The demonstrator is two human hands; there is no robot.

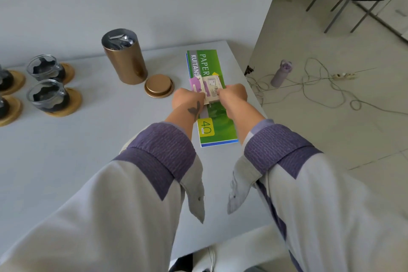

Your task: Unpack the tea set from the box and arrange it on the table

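Observation:
My left hand (187, 97) and my right hand (233, 95) both grip a small purple and white packet (207, 87) just above a green receipt book (217, 121) lying on the grey table (88, 150). A bronze cylindrical tin (125, 57) stands open at the back, silver foil showing inside. Its round lid (159, 85) lies beside it on the table. At the left, glass cups (47, 95) with dark inserts sit on round wooden coasters (72, 104).
The table's right edge runs close to my right hand, with tiled floor beyond. On that floor stand a lilac bottle (281, 73), loose white cables and a power strip (344, 76). Chair legs (340, 6) show at top right.

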